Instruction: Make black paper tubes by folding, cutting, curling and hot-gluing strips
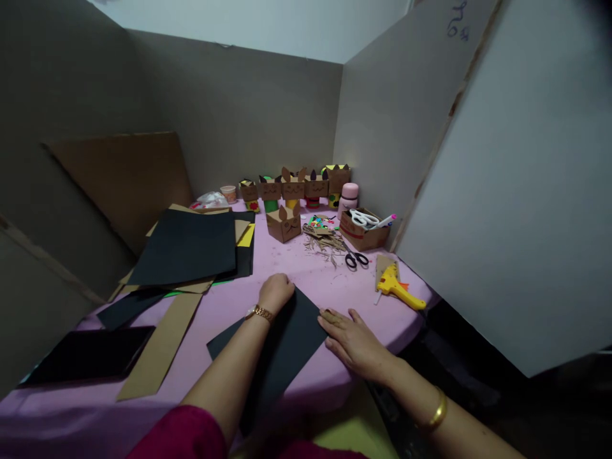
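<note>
A sheet of black paper (291, 350) lies slantwise at the table's near edge, its lower part hanging toward me. My left hand (277, 292) is curled closed at the sheet's far corner, with its fingertips mostly hidden; a gold watch is on that wrist. Over the right corner of the sheet, my right hand (351, 335) rests palm down with fingers stretched out. My left forearm covers part of the paper.
Black paper stack (189, 248), cardboard strip (162, 347) and dark tablet (90, 354) lie left. Ahead stand a cardboard animal head (284, 224), paper scraps (322, 237) and scissors (356, 259). Right are a tool box (366, 237) and yellow glue gun (399, 288), near a partition.
</note>
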Demonstrator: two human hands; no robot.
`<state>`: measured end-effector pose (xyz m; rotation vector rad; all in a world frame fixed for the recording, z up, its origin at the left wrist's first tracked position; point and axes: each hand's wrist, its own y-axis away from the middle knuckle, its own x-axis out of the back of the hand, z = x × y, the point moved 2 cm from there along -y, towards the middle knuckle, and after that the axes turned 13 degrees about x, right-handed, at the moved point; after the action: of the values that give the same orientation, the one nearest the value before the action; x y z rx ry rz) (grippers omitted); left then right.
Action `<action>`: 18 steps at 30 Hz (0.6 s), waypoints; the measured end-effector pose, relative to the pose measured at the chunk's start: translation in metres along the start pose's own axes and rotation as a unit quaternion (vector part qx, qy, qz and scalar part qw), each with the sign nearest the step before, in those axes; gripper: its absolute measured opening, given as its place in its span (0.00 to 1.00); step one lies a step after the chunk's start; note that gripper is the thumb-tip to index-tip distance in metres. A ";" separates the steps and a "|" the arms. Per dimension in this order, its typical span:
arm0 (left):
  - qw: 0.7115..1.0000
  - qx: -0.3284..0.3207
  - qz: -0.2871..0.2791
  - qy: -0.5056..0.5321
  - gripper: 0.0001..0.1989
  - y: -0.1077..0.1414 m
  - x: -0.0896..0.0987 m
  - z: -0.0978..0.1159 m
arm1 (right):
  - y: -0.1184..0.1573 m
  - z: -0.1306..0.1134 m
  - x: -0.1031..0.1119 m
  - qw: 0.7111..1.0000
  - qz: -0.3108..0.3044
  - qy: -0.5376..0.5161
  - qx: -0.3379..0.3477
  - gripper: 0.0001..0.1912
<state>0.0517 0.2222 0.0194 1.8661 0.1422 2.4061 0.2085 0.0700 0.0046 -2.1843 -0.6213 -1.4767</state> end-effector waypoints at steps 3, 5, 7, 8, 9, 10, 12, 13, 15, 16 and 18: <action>1.000 -0.004 0.013 -0.006 0.13 0.001 -0.002 0.001 | 0.011 -0.002 -0.001 1.000 0.004 0.006 -0.011 0.24; 1.000 -0.012 0.027 -0.007 0.13 0.003 -0.003 0.000 | 0.016 -0.003 -0.003 1.000 0.012 0.015 -0.019 0.24; 0.999 -0.023 0.043 -0.005 0.13 0.007 -0.005 -0.001 | 0.020 -0.004 -0.004 0.999 0.018 0.023 -0.025 0.24; 0.998 -0.029 0.052 -0.003 0.13 0.009 -0.006 -0.003 | 0.021 -0.004 -0.005 0.999 0.019 0.026 -0.027 0.23; 0.997 -0.035 0.063 0.000 0.13 0.011 -0.007 -0.004 | 0.022 -0.004 -0.005 0.999 0.020 0.027 -0.029 0.23; 0.996 -0.042 0.074 0.003 0.13 0.013 -0.009 -0.005 | 0.022 -0.004 -0.006 0.999 0.021 0.029 -0.032 0.23; 0.994 -0.056 0.096 0.009 0.13 0.016 -0.012 -0.008 | 0.023 -0.004 -0.006 0.999 0.021 0.031 -0.034 0.23; 0.992 -0.063 0.106 0.012 0.13 0.017 -0.013 -0.009 | 0.023 -0.005 -0.006 0.999 0.022 0.032 -0.035 0.23; 0.990 -0.074 0.121 0.018 0.13 0.018 -0.015 -0.010 | 0.024 -0.005 -0.005 0.998 0.023 0.036 -0.037 0.23; 0.989 -0.078 0.126 0.020 0.13 0.018 -0.016 -0.011 | 0.024 -0.005 -0.005 0.998 0.023 0.038 -0.038 0.23; 0.987 -0.085 0.134 0.024 0.13 0.018 -0.017 -0.011 | 0.024 -0.005 -0.006 0.998 0.025 0.041 -0.042 0.23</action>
<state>0.0447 0.2022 0.0022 1.8549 -0.3219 2.5370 0.2166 0.0465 -0.0019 -2.1718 -0.4814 -1.5837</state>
